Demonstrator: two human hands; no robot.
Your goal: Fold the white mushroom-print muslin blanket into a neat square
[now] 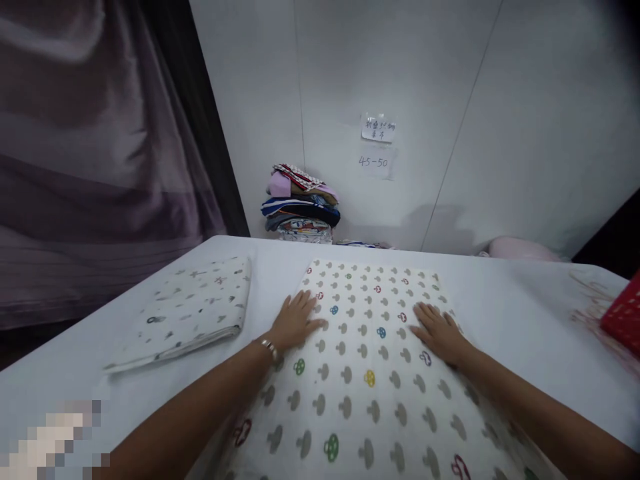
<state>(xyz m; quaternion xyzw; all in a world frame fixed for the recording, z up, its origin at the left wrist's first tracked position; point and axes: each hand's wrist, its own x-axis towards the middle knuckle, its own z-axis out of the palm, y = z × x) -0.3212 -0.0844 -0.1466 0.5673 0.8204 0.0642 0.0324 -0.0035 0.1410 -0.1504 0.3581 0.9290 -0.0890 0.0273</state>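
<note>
A white cloth printed with small mushroom shapes [370,347] lies spread flat on the white table [520,307] in front of me. My left hand [296,320] rests palm down on its left side, fingers stretched out, a bracelet on the wrist. My right hand [439,332] lies flat on the cloth's right side, fingers spread toward the far edge. Neither hand holds anything.
A folded white patterned cloth [193,310] lies on the table to the left. A pile of folded clothes [300,203] stands against the back wall. A red basket [624,312] sits at the right edge. Paper notes [378,128] hang on the wall. A dark curtain [90,153] hangs at left.
</note>
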